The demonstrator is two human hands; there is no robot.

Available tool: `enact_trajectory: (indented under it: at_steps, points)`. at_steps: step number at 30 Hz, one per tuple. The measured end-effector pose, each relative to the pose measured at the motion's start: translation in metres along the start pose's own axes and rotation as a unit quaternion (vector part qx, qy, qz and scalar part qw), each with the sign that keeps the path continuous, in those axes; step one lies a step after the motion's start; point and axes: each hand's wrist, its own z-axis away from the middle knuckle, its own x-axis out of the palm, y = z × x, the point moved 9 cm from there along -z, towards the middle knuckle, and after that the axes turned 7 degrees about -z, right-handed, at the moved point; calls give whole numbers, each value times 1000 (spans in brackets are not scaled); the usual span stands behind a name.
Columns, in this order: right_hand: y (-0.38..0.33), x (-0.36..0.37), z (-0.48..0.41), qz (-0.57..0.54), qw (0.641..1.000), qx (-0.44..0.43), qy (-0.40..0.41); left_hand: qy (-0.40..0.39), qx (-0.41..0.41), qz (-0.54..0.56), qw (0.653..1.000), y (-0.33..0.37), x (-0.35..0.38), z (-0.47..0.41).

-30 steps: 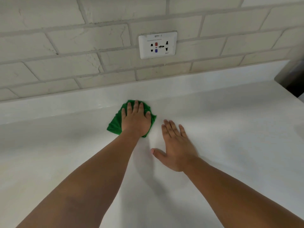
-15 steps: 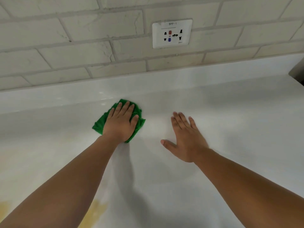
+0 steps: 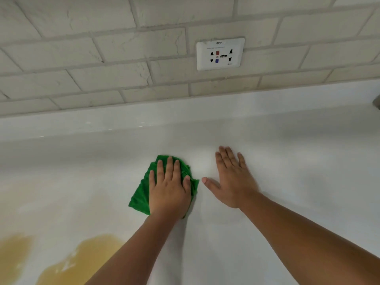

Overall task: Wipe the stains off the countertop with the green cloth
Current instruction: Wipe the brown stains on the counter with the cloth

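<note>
Just left of the frame's centre, my left hand [image 3: 168, 190] lies flat on the green cloth [image 3: 140, 197]. Its fingers are straight and slightly spread, pressing the cloth to the white countertop [image 3: 298, 182]; nothing is pinched. To the right, close to the cloth but apart from it, my right hand [image 3: 232, 179] rests palm down on the bare surface, fingers together and thumb out. Yellow-brown stains [image 3: 90, 258] sit in the lower left of the frame, well apart from the cloth. I judge the cloth to be soft, light and limp, and it looks crumpled rather than neatly folded. Pushed by one edge it would likely bunch or slide out from under my palm. The place to bear on is its middle, with my fingers reaching over the leading fold.
</note>
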Motion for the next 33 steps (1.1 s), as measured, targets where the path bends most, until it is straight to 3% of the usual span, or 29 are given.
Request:
enact_trajectory:
  at_steps: [5,10,15,20,24,28,33]
  points:
    - [9,6,-1,11,1000,24,7,-11,67,-13,998,18,-1,-49]
    - [9,2,-2,-1,1000,11,23,7,-26,8,1000,-25,-2,-62]
    - [5,2,0,-1,1000,8,14,4,-106,14,994,-41,4,-6]
    - [3,0,-1,7,1000,5,13,-20,-57,2,998,17,8,42]
    - [3,0,-2,6,999,-3,33,-15,-2,-14,1000,34,6,11]
    - [5,2,-2,7,1000,-1,19,-4,23,-13,1000,18,0,-38]
    - [5,3,-1,3,1000,-2,12,2,-24,-12,1000,-30,0,-39]
